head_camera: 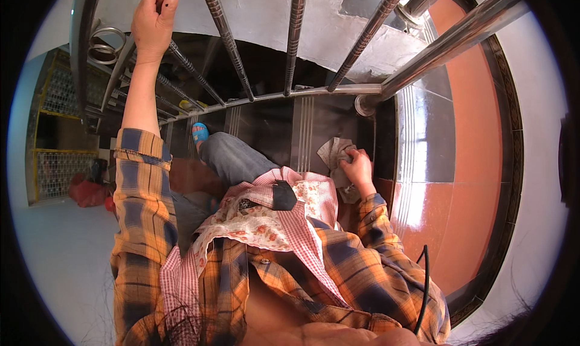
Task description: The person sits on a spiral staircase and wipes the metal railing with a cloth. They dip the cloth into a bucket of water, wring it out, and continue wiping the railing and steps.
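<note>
At the top left, my left hand [152,29] is wrapped around the metal handrail of a stair railing, with the arm stretched out. My right hand [360,167] presses a crumpled greyish cloth [336,153] onto a dark tiled stair tread [312,119] with grooved lines. The cloth bunches under the fingers, and part of it hangs out below the hand. Ribbed metal balusters [293,38] rise between my two hands from a lower metal rail [272,95]. The palm side of both hands is hidden.
A thick steel newel post [448,42] stands on the right, above an orange and black tiled landing [473,137]. Stairs descend leftward, where my foot in a blue sandal [200,132] rests. A red plastic bag [88,192] lies below beside yellow-framed mesh panels [68,174]. A black cable [425,291] hangs near my right arm.
</note>
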Action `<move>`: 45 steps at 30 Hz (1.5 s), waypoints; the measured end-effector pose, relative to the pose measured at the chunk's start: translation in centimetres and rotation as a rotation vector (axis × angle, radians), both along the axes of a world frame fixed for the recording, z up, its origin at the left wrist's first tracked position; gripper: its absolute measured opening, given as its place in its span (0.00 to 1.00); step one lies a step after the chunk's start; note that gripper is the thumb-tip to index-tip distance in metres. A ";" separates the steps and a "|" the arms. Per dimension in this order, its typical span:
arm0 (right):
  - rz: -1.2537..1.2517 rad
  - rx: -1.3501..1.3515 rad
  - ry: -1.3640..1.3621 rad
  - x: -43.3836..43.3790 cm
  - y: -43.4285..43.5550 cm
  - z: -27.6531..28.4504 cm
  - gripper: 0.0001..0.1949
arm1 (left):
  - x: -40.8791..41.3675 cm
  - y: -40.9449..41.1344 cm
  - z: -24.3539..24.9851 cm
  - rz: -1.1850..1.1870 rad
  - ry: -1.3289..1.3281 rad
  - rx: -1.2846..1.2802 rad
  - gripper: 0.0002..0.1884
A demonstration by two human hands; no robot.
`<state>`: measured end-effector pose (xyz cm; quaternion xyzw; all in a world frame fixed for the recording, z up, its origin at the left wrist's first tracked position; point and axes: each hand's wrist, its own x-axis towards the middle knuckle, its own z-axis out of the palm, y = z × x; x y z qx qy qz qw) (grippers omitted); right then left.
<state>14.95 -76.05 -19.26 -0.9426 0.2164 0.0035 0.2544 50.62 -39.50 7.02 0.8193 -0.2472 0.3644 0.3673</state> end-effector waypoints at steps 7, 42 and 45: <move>-0.352 0.349 -0.271 1.4 -1.5 -0.4 0.06 | 0.0 -0.3 0.1 0.048 -0.060 0.019 0.23; -0.005 -0.261 -0.210 11.5 -1.4 -6.4 0.25 | 0.9 -0.7 -0.2 -0.036 0.107 0.028 0.24; -0.025 -0.157 -0.149 13.4 -2.1 -6.7 0.27 | 1.5 -1.0 -0.7 -0.096 0.117 0.020 0.23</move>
